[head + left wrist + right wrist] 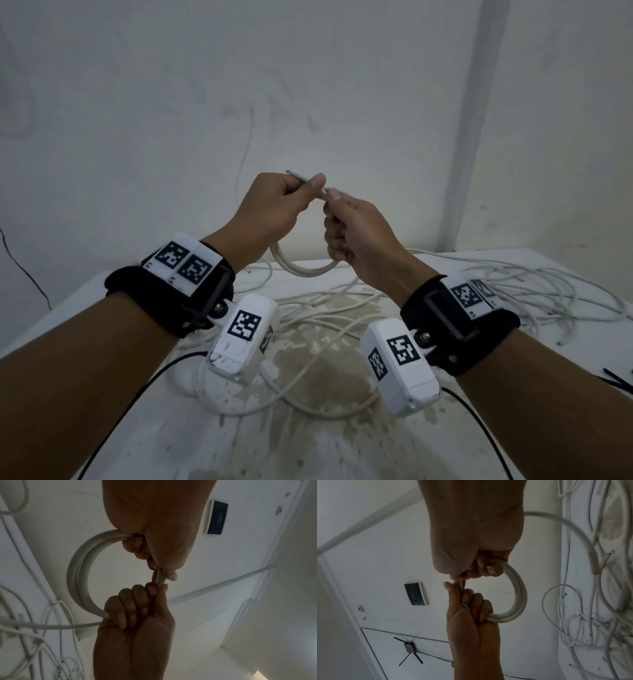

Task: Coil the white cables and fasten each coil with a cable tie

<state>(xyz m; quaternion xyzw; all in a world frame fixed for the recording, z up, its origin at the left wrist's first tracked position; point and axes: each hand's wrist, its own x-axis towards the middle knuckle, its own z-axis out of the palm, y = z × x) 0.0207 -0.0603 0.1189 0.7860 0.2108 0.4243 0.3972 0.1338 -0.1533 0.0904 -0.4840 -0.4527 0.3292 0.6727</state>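
Both hands hold a small coil of white cable up above the table. My left hand pinches the top of the coil between thumb and curled fingers, and the cable's cut end pokes out to the left above them. My right hand grips the same coil just to the right, thumb against the left thumb. In the left wrist view the coil arcs from the left hand down to the right hand. The right wrist view shows the coil as two or three turns side by side.
A tangle of loose white cables covers the back and right of the stained white table, with more cables under my wrists. Thin black strips lie at the right edge. A wall and a vertical conduit stand close behind.
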